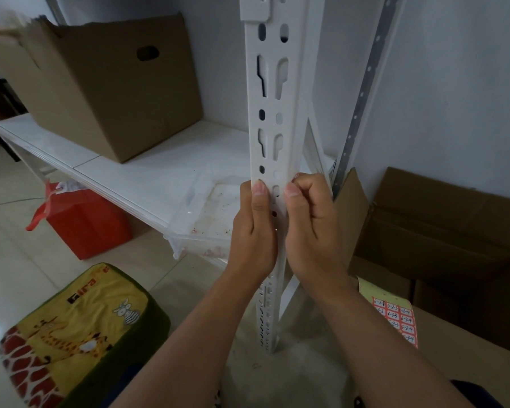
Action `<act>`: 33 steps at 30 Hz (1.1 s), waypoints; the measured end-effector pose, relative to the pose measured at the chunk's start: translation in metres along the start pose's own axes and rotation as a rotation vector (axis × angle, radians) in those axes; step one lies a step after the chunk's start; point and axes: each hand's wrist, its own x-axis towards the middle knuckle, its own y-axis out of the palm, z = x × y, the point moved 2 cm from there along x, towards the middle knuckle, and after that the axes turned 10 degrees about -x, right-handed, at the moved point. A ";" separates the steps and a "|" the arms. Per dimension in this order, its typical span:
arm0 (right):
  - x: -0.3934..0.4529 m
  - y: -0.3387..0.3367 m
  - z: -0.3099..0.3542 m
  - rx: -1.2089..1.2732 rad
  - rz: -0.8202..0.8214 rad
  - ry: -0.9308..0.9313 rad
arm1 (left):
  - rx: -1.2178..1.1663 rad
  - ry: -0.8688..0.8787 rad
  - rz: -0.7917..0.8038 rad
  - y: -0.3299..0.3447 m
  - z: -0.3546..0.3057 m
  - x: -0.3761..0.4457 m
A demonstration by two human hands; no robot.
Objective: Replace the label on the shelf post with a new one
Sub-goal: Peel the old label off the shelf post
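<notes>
Head view: both hands grip the white slotted shelf post (270,119) from either side, just above the shelf (147,178). The left hand (252,231) presses its thumb flat on the post's front; the right hand (314,228) is curled, thumb on the post's right edge. No label is discernible under them. A label sheet (396,318) with red handwritten stickers lies lower right on a cardboard box (468,363)

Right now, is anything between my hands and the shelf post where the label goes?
Nothing visible. Both the left hand and the right hand are already on the white shelf post, thumbs pressed on its front face.
</notes>
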 end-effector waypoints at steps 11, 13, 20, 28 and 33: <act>0.001 -0.002 0.004 -0.060 -0.050 -0.017 | -0.012 0.004 -0.014 0.001 0.000 -0.001; 0.000 -0.002 0.003 -0.070 -0.056 -0.017 | -0.012 0.005 -0.015 0.001 0.000 -0.001; 0.001 -0.002 -0.001 -0.014 -0.040 0.013 | 0.012 0.010 -0.029 0.002 0.001 0.000; -0.001 -0.002 -0.001 -0.055 -0.048 -0.008 | -0.008 0.021 -0.010 0.001 0.000 0.000; -0.001 -0.003 0.000 -0.031 -0.036 0.007 | -0.002 0.010 -0.011 0.001 0.000 0.000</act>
